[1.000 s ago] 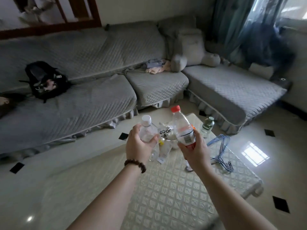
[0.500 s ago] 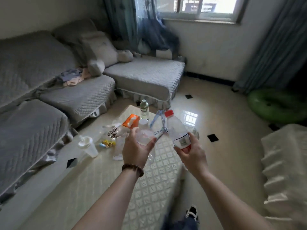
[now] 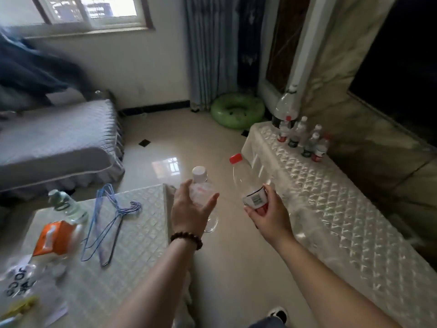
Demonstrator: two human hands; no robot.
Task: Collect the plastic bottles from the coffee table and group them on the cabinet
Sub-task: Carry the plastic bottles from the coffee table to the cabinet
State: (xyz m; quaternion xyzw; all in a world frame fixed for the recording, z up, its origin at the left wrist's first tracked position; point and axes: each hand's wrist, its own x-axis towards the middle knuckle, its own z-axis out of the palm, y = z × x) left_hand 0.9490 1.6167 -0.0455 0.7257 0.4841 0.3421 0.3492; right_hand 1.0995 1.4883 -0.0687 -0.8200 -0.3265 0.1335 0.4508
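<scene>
My left hand [image 3: 189,207] grips a clear bottle with a white cap [image 3: 201,183], held over the floor just past the coffee table's corner. My right hand [image 3: 269,214] grips a clear bottle with a red cap [image 3: 243,176] by its labelled lower part, tilted left. The coffee table [image 3: 132,233] lies at the lower left; one green-capped bottle [image 3: 67,207] still stands on it. The cabinet [image 3: 331,209], under a quilted clear cover, runs along the right. Several small bottles [image 3: 305,140] and one large bottle [image 3: 287,107] are grouped at its far end.
Blue wire hangers [image 3: 111,218], an orange carton [image 3: 55,237] and plastic bags [image 3: 21,280] lie on the coffee table. A grey sofa [image 3: 54,143] is at the left. A green inflatable ring [image 3: 236,112] sits on the floor by the curtain. My shoe [image 3: 277,314] shows below.
The view has swung right from the sofa and table to the cabinet. Both hands still hold their bottles and now hang over the floor between table and cabinet.
</scene>
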